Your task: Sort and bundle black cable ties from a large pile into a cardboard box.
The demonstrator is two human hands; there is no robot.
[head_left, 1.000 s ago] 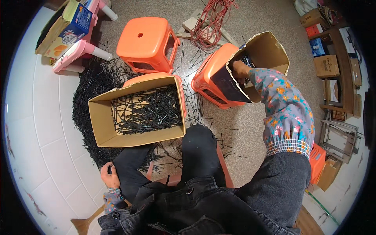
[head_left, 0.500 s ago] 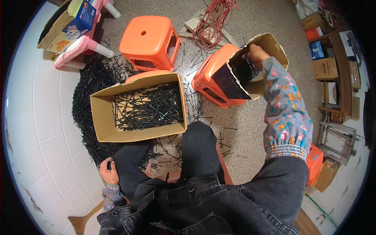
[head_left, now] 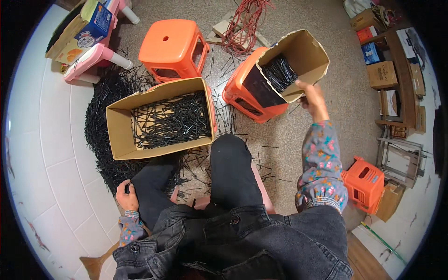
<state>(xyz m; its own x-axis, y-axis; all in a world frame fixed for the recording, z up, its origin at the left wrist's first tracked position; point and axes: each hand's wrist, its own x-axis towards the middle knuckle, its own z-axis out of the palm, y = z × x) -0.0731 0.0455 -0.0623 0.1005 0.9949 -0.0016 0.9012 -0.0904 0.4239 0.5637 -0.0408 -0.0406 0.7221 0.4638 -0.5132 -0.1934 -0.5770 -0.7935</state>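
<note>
My right hand grips the near right rim of a tilted cardboard box, thumb inside and fingers outside. Thin black plastic sticks lie bunched in that box, which leans on an orange stool. In front of my knees stands a wider open cardboard box with many more such sticks strewn across its bottom. Down beside my left thigh, my left hand has its fingers curled next to the black heap; whatever they hold, if anything, is hidden.
A large heap of black sticks lies along the white tiled wall, with loose ones on the floor. Another orange stool, tangled red cord, a pink-legged table and an overturned orange stool stand around.
My right hand has come out of the tilted box and moved nearer me onto its rim. The sticks inside now show plainly. My left hand stays beside my thigh.
</note>
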